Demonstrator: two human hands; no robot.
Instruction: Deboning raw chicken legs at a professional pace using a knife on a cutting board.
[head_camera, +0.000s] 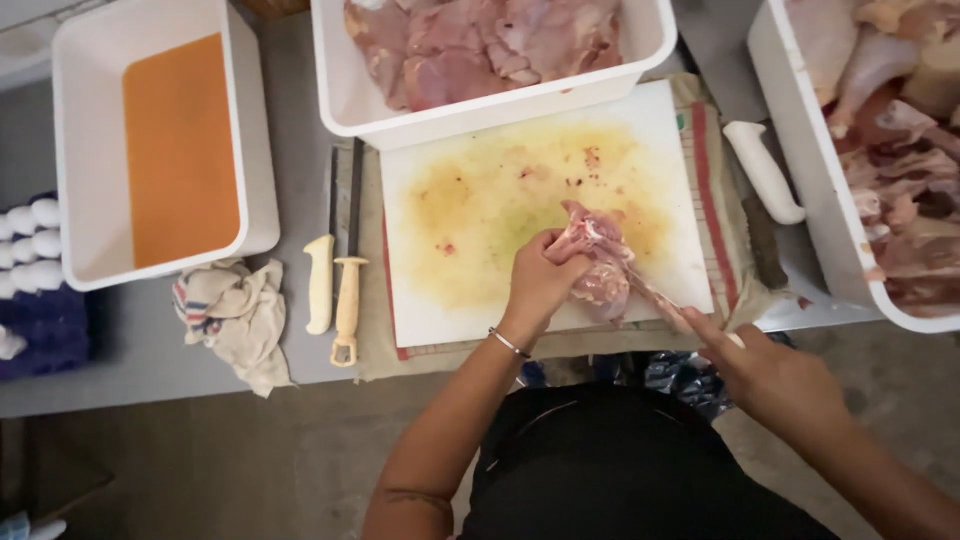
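Near the front edge of the cutting board (470, 300), the left hand (540, 285) is pinching the chicken piece (598, 268) while the right hand (775, 375) is gripping a knife (655, 298), whose blade could slip on the slick meat toward the fingers.

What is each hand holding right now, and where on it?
Left hand grips the raw chicken piece at its upper-left end; right hand holds a knife by its handle.

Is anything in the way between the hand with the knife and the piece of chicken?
No, nothing visible is in the way. The left hand grips the raw chicken piece on the white cutting board, and the right hand holds a knife whose blade already reaches the meat. The spare knives lie off to the left.
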